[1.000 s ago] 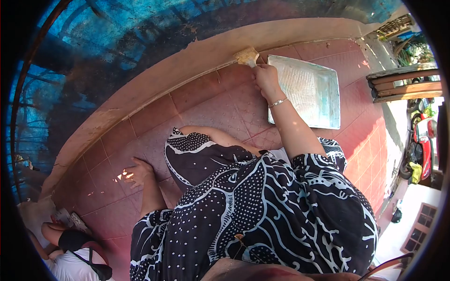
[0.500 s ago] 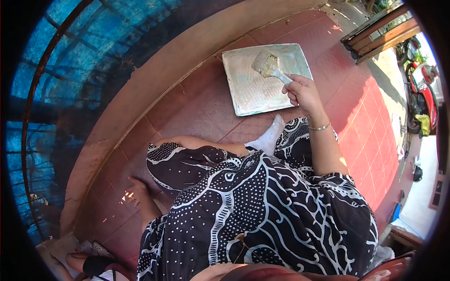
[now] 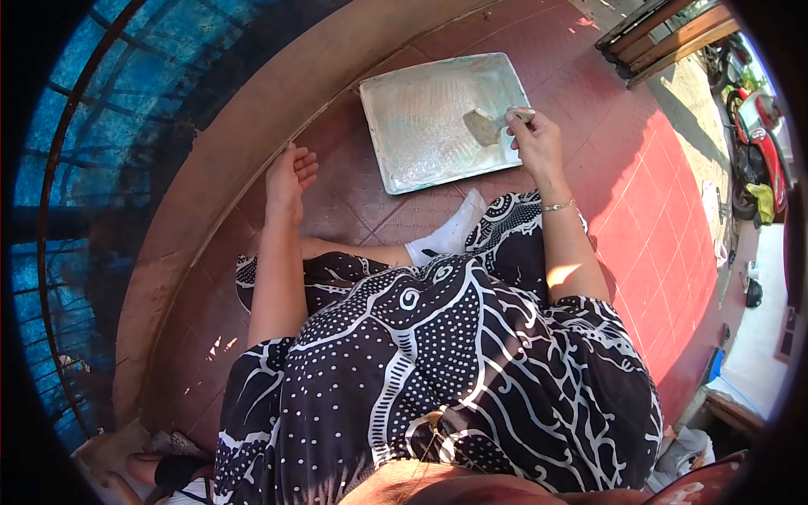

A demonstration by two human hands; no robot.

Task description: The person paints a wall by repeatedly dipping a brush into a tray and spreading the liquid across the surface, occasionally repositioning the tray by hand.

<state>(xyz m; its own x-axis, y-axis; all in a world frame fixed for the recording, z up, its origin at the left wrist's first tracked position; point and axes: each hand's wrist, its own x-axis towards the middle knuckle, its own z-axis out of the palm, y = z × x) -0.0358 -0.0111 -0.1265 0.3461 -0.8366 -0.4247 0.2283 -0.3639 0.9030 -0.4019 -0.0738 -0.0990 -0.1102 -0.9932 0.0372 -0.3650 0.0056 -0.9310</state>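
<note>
A wide, flat paintbrush (image 3: pixel 483 128) is in my right hand (image 3: pixel 537 150), its fingers closed round the handle. The bristle end points left and overlaps the right part of a shallow rectangular tray (image 3: pixel 404 135). The tray's inside is streaked with whitish and pale green paint. My left hand (image 3: pixel 291 178) is raised to the left of the tray, its fingers loosely curled and apart, with nothing in them. It is nearest to the low wall (image 3: pixel 210 181).
Red tiles (image 3: pixel 648 227) cover the floor around the tray. A blue sheet behind bars (image 3: pixel 93 160) rises at the left. Wooden posts (image 3: pixel 673 38) and a red motorbike (image 3: pixel 762 139) stand at the right. Part of another person (image 3: pixel 172 473) shows at bottom left.
My left hand has come up from the floor to beside the wall. The right hand has turned the brush and lowered it over the tray's right side.
</note>
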